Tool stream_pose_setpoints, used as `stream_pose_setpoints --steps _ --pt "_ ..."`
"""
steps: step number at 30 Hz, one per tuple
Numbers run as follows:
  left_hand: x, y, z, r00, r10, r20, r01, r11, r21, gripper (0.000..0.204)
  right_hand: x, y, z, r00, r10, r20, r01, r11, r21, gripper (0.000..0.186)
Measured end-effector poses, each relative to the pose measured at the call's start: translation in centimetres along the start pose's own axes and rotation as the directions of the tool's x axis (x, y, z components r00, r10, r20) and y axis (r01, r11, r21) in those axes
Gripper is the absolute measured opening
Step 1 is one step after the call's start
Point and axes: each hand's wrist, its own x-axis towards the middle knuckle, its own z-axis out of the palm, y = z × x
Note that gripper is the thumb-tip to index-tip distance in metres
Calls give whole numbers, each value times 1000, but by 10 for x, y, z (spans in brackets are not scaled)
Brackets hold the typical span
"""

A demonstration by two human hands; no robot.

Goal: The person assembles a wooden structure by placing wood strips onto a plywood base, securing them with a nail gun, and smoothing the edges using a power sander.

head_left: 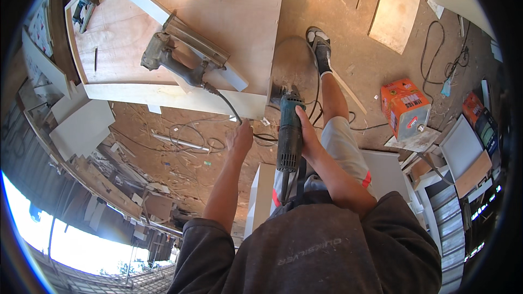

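My right hand (309, 137) is wrapped round the body of a teal and black angle grinder (290, 135). The grinder's head points away from me, by the near right corner of a plywood-topped workbench (234, 16). Its disc is hard to make out there. With closed fingers my left hand (239, 139) grips a black air hose (229, 105) just off the bench's near edge. That hose runs to a grey nail gun (182, 57), which lies on its side on the bench across a white-faced wooden strip (143, 1).
A second nail gun (85, 4) lies at the bench's far left corner. An orange box-shaped can (406, 108) stands on the floor at right, near loose black cables (427, 57). Scraps and a coiled hose (188, 130) litter the floor. A plywood sheet (396, 8) lies far right.
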Motion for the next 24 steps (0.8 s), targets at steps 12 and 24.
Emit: stream_pose_setpoints --steps 12,24 --pt "3 -3 0 1000 31 1 -31 999 37 21 -2 41 -26 996 91 5 -91 993 69 56" --pt "4 30 -21 998 -50 49 51 998 -32 30 38 -159 61 959 -216 184 229 972 -55 53"
